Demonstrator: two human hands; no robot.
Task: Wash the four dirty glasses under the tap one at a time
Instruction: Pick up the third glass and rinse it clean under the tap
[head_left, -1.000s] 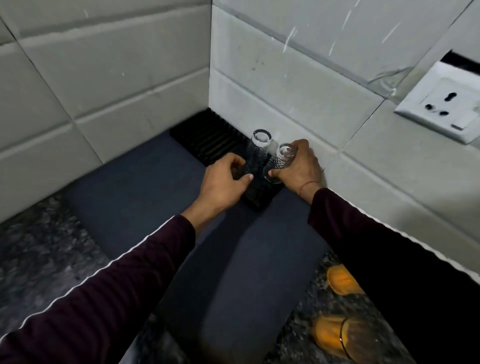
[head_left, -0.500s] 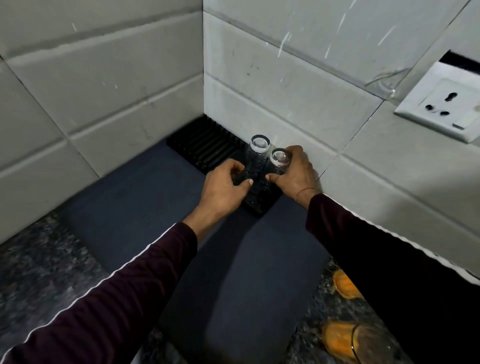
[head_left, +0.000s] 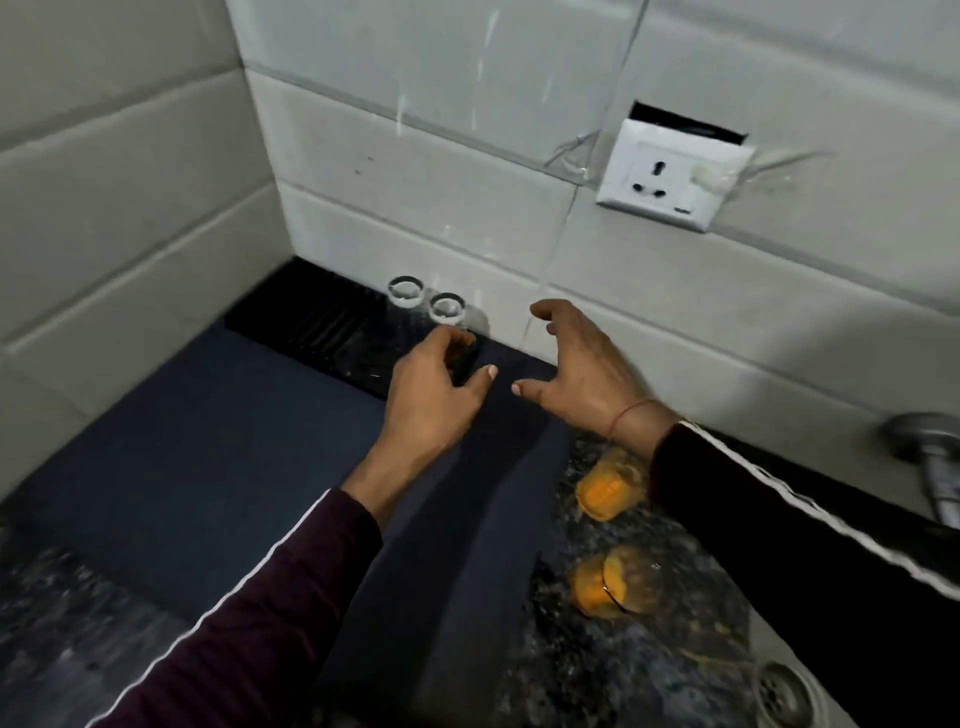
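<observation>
Two clear glasses stand upside down side by side on the black ribbed rack (head_left: 311, 325) against the wall: the left glass (head_left: 405, 291) and the right glass (head_left: 447, 307). My left hand (head_left: 436, 389) hovers just in front of the right glass, fingers curled, holding nothing. My right hand (head_left: 582, 371) is to the right of the rack, fingers spread and empty. Two glasses smeared with orange residue sit on the speckled counter: one (head_left: 608, 488) partly behind my right sleeve, one (head_left: 613, 579) nearer me.
A dark blue mat (head_left: 208, 467) covers the counter in front of the rack. A white wall socket (head_left: 670, 179) is above right. A metal tap (head_left: 930, 452) sticks out at the right edge, and a sink drain (head_left: 782, 693) shows at bottom right.
My right hand let go of the right glass, which now stands on the rack, and drew back to the right. My left hand pulled back slightly. The view swung right.
</observation>
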